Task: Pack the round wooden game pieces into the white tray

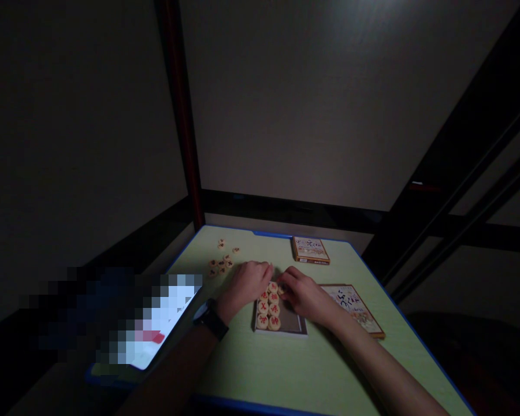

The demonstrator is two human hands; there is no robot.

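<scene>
A shallow open box (pixel 292 323) with pale sides holds xiangqi pieces (pixel 274 308), round and cream with red characters, in two columns on its left side. The right part of its brown floor is bare. My right hand (pixel 302 293) reaches over the box's far right side, fingers pinched on a xiangqi piece (pixel 281 290) beside the top of the second column. At the far left corner, my left hand (pixel 250 281), with a dark watch (pixel 210 319) on its wrist, has its fingers curled; what they hold, if anything, is hidden.
Loose xiangqi pieces (pixel 221 264) with dark characters lie at the table's far left. A printed box lid (pixel 359 309) lies right of the open box, and a closed printed box (pixel 311 249) behind. A lit screen (pixel 164 318), partly pixelated, rests on the left of the green table (pixel 260 375).
</scene>
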